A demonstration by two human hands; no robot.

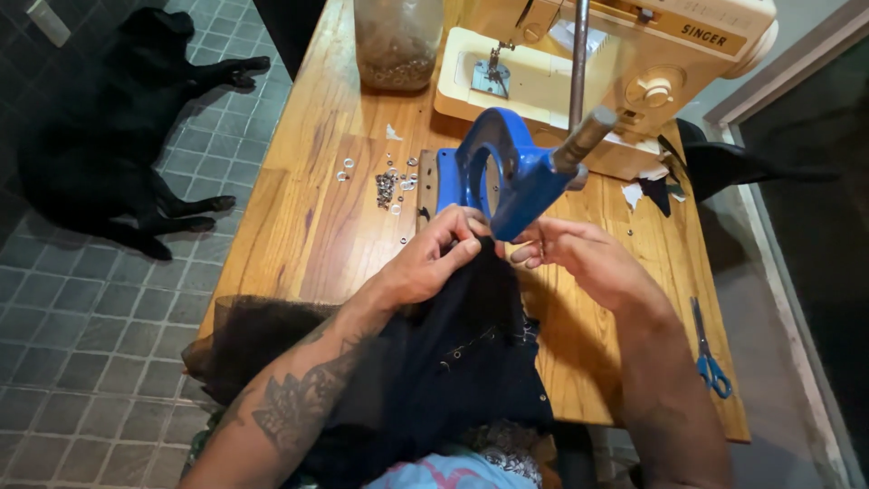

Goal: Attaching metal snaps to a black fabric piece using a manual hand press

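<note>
Starting at the bottom of the frame, the dark fabric (453, 362) runs from your lap up over the near edge of the table (299, 226), its long axis pointing away from you toward the blue hand press (507, 177) at centre frame. Your left hand (425, 263) has its grip pinched narrow on the top edge of that fabric, fingertips right against the lower lip of the press. Your right hand (579, 258) sits just beside it to the right, fingers curled on the same edge, though whether they truly clamp the cloth cannot be told from here. Both hands are about equally near the press, with the cloth's edge lying between them and just under its throat. Left of the press lies a scatter of small metal eyelets (389, 186). Blue-handled scissors (708, 358) rest at the lower right edge. Farther up stand a glass jar (396, 45) and a cream sewing machine (597, 72), and a black dog (109, 136) lies on the tiled floor at upper left.
</note>
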